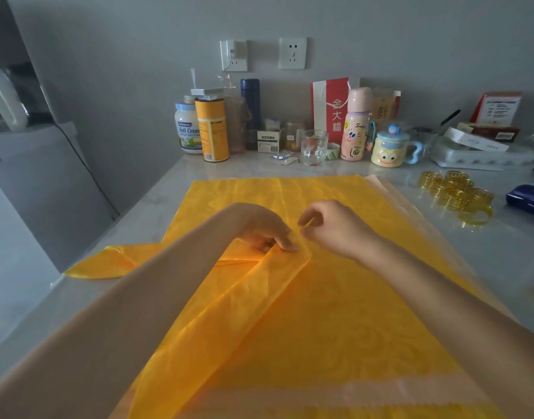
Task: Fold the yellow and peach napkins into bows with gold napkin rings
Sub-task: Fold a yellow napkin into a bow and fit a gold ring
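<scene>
- Fingers (285, 244) of the left hand (259, 225) are curled down over the folded yellow napkin (335, 313), and its folds are held against the table (139, 225) where they meet; the thumb is hidden.
- Fingers (305, 219) of the right hand (338, 229) are loosely curled just above the same fold, with index tip and thumb close together. Whether cloth is pinched between them cannot be told.
- The yellow napkin is spread over the middle of the table, one long flap folded in diagonally from the near side and a pointed tail left lying out to the left.
- The peach napkin (389, 189) is laid underneath, seen only as a pale margin along the right and as a zigzag-cut strip at the near edge.
- The cloth is judged thin, light and limp. A woven damask sheen and soft creases are shown, so folds are likely to spring open unless pinned.
- A hold is best taken at the gathered centre, where the layers cross, and not at a loose corner.
- Slipping between the two smooth layers is to be expected when one is dragged.
- The gold napkin rings (456, 192) are clustered well apart to the right. They are judged rigid, shiny open-work bands, and best taken by the rim.
</scene>
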Demonstrator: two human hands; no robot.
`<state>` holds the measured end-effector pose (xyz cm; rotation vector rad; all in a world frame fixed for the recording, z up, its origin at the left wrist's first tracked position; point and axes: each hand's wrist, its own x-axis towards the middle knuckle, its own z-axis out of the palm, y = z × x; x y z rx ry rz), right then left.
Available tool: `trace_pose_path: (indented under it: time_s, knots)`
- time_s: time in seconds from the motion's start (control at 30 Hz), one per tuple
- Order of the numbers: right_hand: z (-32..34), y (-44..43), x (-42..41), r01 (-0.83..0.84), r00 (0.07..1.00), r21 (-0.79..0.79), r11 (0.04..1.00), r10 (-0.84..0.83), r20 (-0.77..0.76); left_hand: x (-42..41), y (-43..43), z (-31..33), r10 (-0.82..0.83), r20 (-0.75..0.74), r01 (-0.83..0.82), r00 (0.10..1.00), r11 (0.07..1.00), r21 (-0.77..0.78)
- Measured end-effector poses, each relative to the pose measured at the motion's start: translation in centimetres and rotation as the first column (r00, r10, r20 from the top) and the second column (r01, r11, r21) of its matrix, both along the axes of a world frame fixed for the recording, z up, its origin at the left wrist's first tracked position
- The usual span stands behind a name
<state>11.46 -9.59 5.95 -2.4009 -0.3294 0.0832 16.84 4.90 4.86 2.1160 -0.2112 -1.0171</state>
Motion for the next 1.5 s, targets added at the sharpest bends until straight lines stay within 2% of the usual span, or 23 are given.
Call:
trace_pose_path:
  time_s: [0.03, 0.13, 0.2, 0.33, 0.47, 0.6, 0.67, 0.73, 0.77, 0.8, 0.9, 1.0, 1.13, 1.2, 1.33, 1.43, 1.5]
  knots:
    - [-0.9, -0.5, 0.6, 0.039, 0.999, -0.023, 0.999, -0.039, 0.023, -0.1, -0.1, 0.1, 0.027, 0.007, -0.027, 1.0, 1.0, 0.001]
    - [-3.2, -0.7, 1.3, -0.004, 0.992, 0.091, 0.996, 0.016, -0.128, -0.3, -0.5, 0.2, 0.046, 0.119, -0.055, 0.992, 0.996, 0.074]
    - [-4.0, -0.7, 1.6, 0.001, 0.995, 0.099, 0.995, 0.009, -0.097, -0.5, -0.8, 0.0, 0.019, 0.235, -0.056, 0.972, 0.987, 0.153]
    - [-5.1, -0.8, 2.0, 0.033, 0.998, 0.073, 0.997, -0.029, -0.05, -0.9, -1.2, -1.1, -0.098, 0.491, -0.078, 0.866, 0.942, 0.326]
    - [-5.0, -0.2, 2.1, 0.062, 0.997, -0.001, 0.998, -0.062, -0.036, -1.4, -1.5, -1.4, -0.139, 0.594, -0.181, 0.792, 0.876, 0.447]
    - [-5.1, 0.6, 2.5, 0.123, 0.99, -0.053, 0.991, -0.127, -0.063, -3.4, -0.4, -1.5, -0.099, 0.706, -0.365, 0.701, 0.801, 0.475]
    - [-5.2, 0.8, 2.7, 0.164, 0.984, -0.071, 0.984, -0.169, -0.064, -5.3, 0.7, -2.3, -0.213, 0.764, -0.316, 0.609, 0.818, 0.48]
    - [-5.3, 0.8, 2.8, 0.2, 0.975, -0.044, 0.979, -0.203, -0.087, -7.6, 1.3, -3.2, -0.365, 0.85, -0.244, 0.379, 0.847, 0.473]
    - [-5.3, 0.8, 2.7, 0.203, 0.974, -0.025, 0.979, -0.204, -0.096, -8.7, 1.4, -3.3, -0.399, 0.865, -0.215, 0.304, 0.856, 0.471]
    - [-5.3, 0.9, 2.7, 0.197, 0.975, -0.01, 0.98, -0.197, -0.099, -9.6, 1.3, -3.3, -0.437, 0.852, -0.181, 0.287, 0.849, 0.496]
    - [-5.2, 0.9, 2.8, 0.199, 0.975, -0.016, 0.98, -0.199, -0.097, -11.0, 1.5, -3.7, -0.473, 0.73, -0.092, 0.493, 0.806, 0.585]
    - [-4.8, 0.9, 3.1, 0.204, 0.972, -0.032, 0.978, -0.206, -0.116, -10.0, 1.7, -3.9, -0.489, 0.716, -0.118, 0.499, 0.78, 0.614]
    - [-4.0, 0.8, 3.5, 0.158, 0.976, -0.068, 0.985, -0.166, -0.137, -8.6, 2.4, -4.9, -0.465, 0.663, -0.073, 0.586, 0.785, 0.615]
    - [-4.1, 1.0, 3.5, 0.128, 0.988, -0.133, 0.983, -0.138, -0.069, -8.4, 2.7, -5.5, -0.484, 0.644, -0.057, 0.592, 0.772, 0.633]
    - [-5.2, 1.8, 3.3, 0.151, 0.981, -0.265, 0.952, -0.111, 0.161, -8.4, 2.7, -5.3, -0.461, 0.677, -0.068, 0.574, 0.797, 0.601]
    - [-5.9, 2.0, 3.9, 0.172, 0.971, -0.304, 0.937, -0.108, 0.214, -8.1, 3.1, -5.2, -0.438, 0.733, -0.098, 0.52, 0.822, 0.561]
    - [-6.0, 1.9, 4.3, 0.192, 0.972, -0.354, 0.915, -0.128, 0.196, -7.9, 3.4, -5.6, -0.458, 0.707, -0.08, 0.538, 0.808, 0.584]
